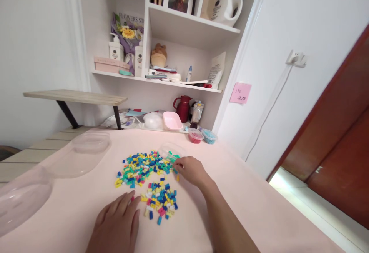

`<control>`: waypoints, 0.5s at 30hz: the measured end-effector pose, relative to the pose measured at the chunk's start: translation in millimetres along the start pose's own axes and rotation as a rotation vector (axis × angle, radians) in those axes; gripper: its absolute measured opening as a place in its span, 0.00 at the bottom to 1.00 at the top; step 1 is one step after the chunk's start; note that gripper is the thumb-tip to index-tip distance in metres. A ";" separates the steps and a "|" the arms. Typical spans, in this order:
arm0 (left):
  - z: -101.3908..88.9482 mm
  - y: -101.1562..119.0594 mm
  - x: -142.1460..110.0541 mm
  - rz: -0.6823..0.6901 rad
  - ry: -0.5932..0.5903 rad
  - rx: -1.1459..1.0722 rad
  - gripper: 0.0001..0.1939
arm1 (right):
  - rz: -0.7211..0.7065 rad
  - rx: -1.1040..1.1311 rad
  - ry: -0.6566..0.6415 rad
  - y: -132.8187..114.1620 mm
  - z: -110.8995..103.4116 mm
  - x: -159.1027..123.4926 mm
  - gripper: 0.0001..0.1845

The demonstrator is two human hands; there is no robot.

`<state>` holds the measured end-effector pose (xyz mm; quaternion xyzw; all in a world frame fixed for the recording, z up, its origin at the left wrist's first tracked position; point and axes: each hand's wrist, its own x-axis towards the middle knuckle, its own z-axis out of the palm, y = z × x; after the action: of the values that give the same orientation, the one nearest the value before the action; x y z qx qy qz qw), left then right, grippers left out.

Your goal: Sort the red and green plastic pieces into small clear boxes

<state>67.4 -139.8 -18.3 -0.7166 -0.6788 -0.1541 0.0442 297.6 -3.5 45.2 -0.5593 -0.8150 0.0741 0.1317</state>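
Small colored building bricks (144, 168) lie in a wide loose heap on the pink tabletop. A smaller heap of mixed bricks (161, 199) sits nearer to me. My left hand (117, 220) rests palm down with its fingers stretched out, beside the near heap's left edge, where a red brick shows by the fingertips. My right hand (190, 170) is at the right edge of the far heap, its thumb and fingers pinched together. Whatever is between them is too small to make out. Just beyond that hand stands a clear plastic container (165, 148) with green bricks in it.
Clear plastic lids or trays (90, 142) lie at the left. Round tubs of red pieces (195, 136) and blue pieces (209, 136) stand at the back right. A pink dish (172, 121), a dark red jug (183, 109) and a bottle (196, 115) line the back under the shelf.
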 end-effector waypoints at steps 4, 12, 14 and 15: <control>0.0 0.0 -0.2 0.009 0.005 0.010 0.23 | 0.041 -0.043 0.017 3.3 -0.1 1.0 0.17; 2.0 0.4 0.6 0.007 0.040 -0.001 0.22 | 0.007 -0.083 -0.103 6.5 10.6 5.1 0.19; 2.1 0.8 1.0 0.006 0.043 -0.003 0.22 | 0.020 -0.067 -0.103 5.6 11.1 6.1 0.17; 2.0 1.0 1.1 0.005 0.040 -0.001 0.23 | 0.030 -0.059 -0.105 4.9 10.9 6.3 0.16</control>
<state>68.8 -138.3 -19.8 -0.7152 -0.6759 -0.1686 0.0578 296.5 4.4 34.3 -0.5704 -0.8142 0.0812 0.0713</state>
